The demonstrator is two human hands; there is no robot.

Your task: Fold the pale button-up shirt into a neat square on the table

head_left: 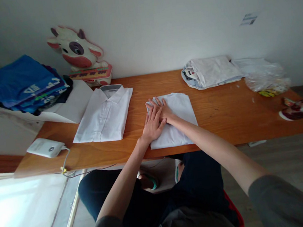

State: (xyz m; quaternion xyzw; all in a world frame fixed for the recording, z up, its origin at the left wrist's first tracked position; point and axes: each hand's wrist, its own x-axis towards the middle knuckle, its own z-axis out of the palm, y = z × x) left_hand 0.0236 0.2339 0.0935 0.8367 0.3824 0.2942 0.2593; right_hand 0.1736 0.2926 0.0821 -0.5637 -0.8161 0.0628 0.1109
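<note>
A folded white garment (181,119) lies at the middle of the wooden table (222,112). My left hand (152,122) lies flat on its left part, fingers spread. My right hand (163,108) rests flat beside it, partly under the left hand's fingers, pressing the same cloth. To the left lies a folded white collared shirt (104,115), untouched. Neither hand holds anything.
A stack of white folded clothes (211,71) and a crumpled plastic bag (266,75) sit at the back right. Blue clothes (26,84) pile at the left. A cow figure (77,51) stands by the wall. A white device with a cable (45,147) lies at the table's left corner.
</note>
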